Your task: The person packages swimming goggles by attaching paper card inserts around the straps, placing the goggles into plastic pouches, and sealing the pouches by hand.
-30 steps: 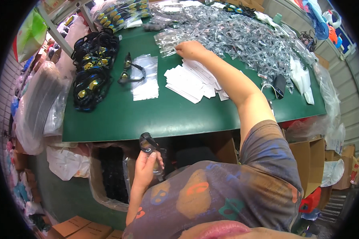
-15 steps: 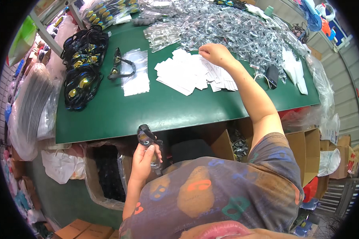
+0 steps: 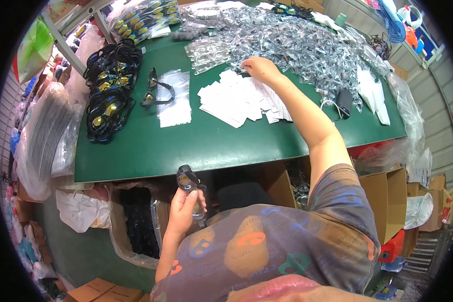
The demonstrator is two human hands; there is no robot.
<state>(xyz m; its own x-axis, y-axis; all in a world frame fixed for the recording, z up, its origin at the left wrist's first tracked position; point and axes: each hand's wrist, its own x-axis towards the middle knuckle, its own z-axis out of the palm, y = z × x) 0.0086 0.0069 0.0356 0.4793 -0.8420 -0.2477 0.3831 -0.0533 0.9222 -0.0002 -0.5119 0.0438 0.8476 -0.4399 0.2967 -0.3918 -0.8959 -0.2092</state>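
Observation:
My left hand [image 3: 185,206] is closed around a pair of dark swim goggles [image 3: 185,180] with a black strap, held in front of the table's near edge. Clear material shows below the fingers there, and I cannot tell whether it is a bag or a lens. Across the table, my right hand [image 3: 260,68] has its fingers curled together at the near edge of a heap of small clear packets [image 3: 297,43]. What those fingers hold, if anything, is hidden. Just nearer lies a spread of white paper cards [image 3: 231,98].
On the green table [image 3: 151,156], one pair of mirrored goggles [image 3: 150,93] overlaps a stack of clear bags [image 3: 175,108]. More goggles [image 3: 110,90] are piled at the left. A black device [image 3: 344,100] with a white cable lies right. Open cartons [image 3: 387,201] stand below the edge.
My right hand has shifted left, and its fingers now dip to the edge of the packet heap. The left hand still grips the goggles in about the same place.

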